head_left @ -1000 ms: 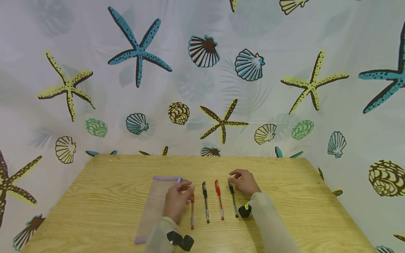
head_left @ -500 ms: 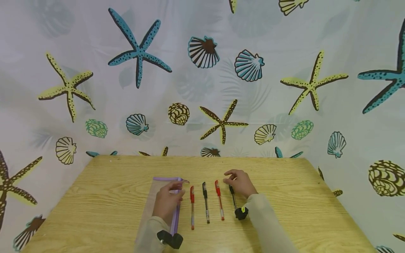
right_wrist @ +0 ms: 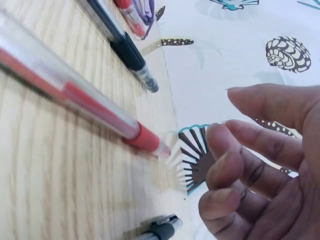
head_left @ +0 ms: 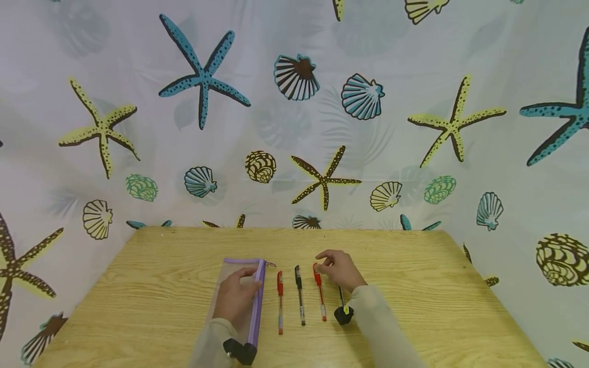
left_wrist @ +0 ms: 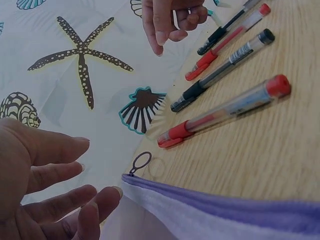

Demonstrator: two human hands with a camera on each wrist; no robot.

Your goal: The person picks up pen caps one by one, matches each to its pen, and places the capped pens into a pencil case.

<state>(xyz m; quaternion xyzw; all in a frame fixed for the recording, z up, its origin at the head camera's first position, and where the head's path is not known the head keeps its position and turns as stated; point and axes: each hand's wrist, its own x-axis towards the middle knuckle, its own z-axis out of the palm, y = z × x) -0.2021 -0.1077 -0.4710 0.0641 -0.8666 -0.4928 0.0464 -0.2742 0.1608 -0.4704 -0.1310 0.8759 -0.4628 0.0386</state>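
My left hand, its fingers loosely bent, hovers over a see-through zip pouch with purple edging. In the left wrist view the pouch's zipper pull lies just beyond the fingertips, and nothing is held. To the pouch's right several gel pens lie in a row: a red pen, a black pen, a second red pen and a second black pen. My right hand is above the tops of the two rightmost pens, partly hiding the last one; its half-curled fingers grip nothing in the right wrist view.
All of this lies on a wooden table. A white curtain printed with starfish and shells hangs behind and along the sides. A small black camera mount on the right wrist sits over the last pen's lower end.
My left hand has moved left, off the first red pen and over the pouch, uncovering its zipper. My right hand has shifted left from the last black pen toward the second red pen.
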